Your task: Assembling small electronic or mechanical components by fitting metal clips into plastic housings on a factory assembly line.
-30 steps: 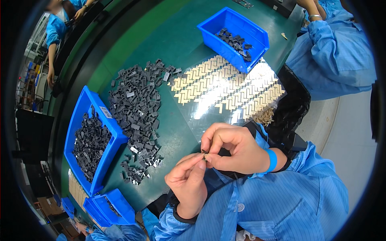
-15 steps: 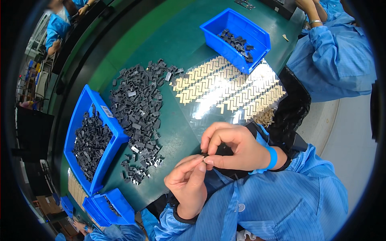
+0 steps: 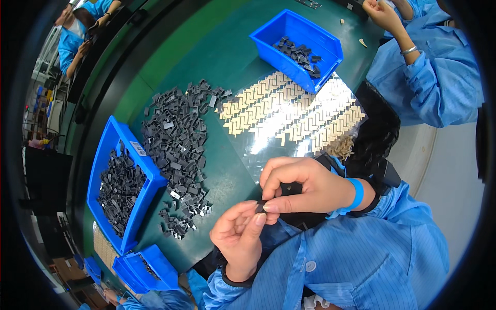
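Observation:
Between my two hands, in front of my chest, is a small black rectangular piece [image 3: 260, 208], mostly covered by fingertips. My left hand [image 3: 238, 236] pinches it from the left, thumb against fingers. From the right, my right hand [image 3: 310, 186] grips the same piece between thumb and index finger, with a blue band round the wrist. Beyond my right hand lies a shiny sheet bearing rows of small tan stepped pieces [image 3: 248, 114]. A loose pile of similar-looking black pieces [image 3: 178, 137] spreads over the green table [image 3: 222, 175] to the left.
A large blue bin [image 3: 153, 181] full of black pieces stands left, a smaller blue bin [image 3: 161, 266] near it. Another blue bin [image 3: 297, 28], partly filled, overlaps the sheet's far edge. Tan scraps [image 3: 341, 147] lie by the sheet. A co-worker's sleeve [image 3: 439, 77] is at right.
My fingertips have shifted slightly, and more of the black piece shows between them. The view has moved a little. The co-worker's hand at the upper right has moved left.

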The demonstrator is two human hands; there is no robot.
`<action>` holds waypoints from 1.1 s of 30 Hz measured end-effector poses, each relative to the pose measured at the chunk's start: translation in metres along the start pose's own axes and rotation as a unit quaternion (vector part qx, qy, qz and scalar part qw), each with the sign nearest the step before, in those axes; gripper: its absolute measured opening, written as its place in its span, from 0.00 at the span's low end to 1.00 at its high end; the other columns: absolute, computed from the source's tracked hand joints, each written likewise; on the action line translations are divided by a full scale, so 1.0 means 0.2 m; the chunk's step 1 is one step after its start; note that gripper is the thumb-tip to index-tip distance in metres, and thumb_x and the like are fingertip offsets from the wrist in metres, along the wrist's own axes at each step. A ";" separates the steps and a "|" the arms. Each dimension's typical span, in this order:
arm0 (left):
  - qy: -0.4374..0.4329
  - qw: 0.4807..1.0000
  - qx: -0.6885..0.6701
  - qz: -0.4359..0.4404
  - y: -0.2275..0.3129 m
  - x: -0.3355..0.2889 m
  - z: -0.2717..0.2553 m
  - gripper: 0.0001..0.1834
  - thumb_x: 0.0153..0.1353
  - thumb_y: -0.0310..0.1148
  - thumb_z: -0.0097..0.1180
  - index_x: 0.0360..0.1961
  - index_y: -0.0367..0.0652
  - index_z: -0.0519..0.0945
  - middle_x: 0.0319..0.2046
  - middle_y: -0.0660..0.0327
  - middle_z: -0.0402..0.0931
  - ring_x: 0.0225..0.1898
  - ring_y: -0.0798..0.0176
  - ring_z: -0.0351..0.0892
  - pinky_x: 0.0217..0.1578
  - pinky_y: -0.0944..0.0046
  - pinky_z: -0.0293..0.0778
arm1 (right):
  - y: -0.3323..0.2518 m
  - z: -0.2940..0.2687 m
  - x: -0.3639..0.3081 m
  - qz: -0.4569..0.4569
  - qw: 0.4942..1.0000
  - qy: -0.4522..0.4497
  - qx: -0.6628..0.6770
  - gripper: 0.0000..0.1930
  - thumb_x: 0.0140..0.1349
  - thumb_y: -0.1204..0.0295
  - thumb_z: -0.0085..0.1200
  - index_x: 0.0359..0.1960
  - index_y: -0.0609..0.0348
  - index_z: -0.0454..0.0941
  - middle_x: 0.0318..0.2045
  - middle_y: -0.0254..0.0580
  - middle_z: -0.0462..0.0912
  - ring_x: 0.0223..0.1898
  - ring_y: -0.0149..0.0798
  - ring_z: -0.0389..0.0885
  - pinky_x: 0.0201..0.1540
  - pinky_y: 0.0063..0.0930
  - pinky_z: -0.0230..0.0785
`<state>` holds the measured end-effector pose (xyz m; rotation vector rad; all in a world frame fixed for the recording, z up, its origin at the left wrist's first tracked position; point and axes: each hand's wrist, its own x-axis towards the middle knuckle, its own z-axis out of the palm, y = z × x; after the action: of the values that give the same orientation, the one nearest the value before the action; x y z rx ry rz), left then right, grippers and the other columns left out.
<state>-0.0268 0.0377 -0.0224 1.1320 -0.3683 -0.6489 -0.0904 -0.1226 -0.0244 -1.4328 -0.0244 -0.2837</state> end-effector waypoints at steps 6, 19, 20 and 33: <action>-0.013 0.997 -0.018 -0.070 0.02 0.03 -0.04 0.20 0.52 0.19 0.56 0.48 0.30 0.70 0.32 0.48 0.78 0.29 0.59 0.80 0.31 0.66 0.79 | 0.04 -0.01 -0.01 0.144 0.950 -0.059 0.271 0.08 0.57 0.71 0.55 0.29 0.65 0.74 0.27 0.35 0.76 0.30 0.26 0.75 0.36 0.19 0.67; -0.166 0.881 0.402 0.186 0.13 0.08 -0.03 0.24 0.44 0.18 0.62 0.46 0.34 0.75 0.29 0.52 0.79 0.30 0.61 0.81 0.31 0.68 0.77 | 0.02 0.02 0.01 0.205 0.931 -0.093 0.289 0.04 0.52 0.78 0.48 0.23 0.60 0.66 0.22 0.27 0.67 0.24 0.20 0.62 0.26 0.17 0.54; -0.169 0.866 0.424 0.206 0.13 0.08 -0.02 0.23 0.43 0.17 0.62 0.45 0.35 0.76 0.28 0.54 0.80 0.30 0.61 0.82 0.31 0.69 0.76 | 0.01 0.01 0.02 0.187 0.957 -0.113 0.189 0.04 0.52 0.78 0.48 0.23 0.60 0.66 0.22 0.27 0.66 0.23 0.20 0.61 0.25 0.17 0.53; -0.008 0.988 -0.114 -0.101 0.01 0.02 0.02 0.11 0.58 0.24 0.52 0.42 0.33 0.76 0.32 0.51 0.78 0.31 0.62 0.78 0.33 0.67 0.75 | 0.04 0.04 0.02 0.144 0.945 -0.056 0.290 0.13 0.62 0.62 0.50 0.25 0.57 0.67 0.20 0.30 0.72 0.21 0.22 0.65 0.24 0.15 0.55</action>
<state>-0.0251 0.0336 -0.0189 0.9520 -0.1879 -0.8567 -0.0842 -0.1155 -0.0306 -0.8472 0.0088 0.0508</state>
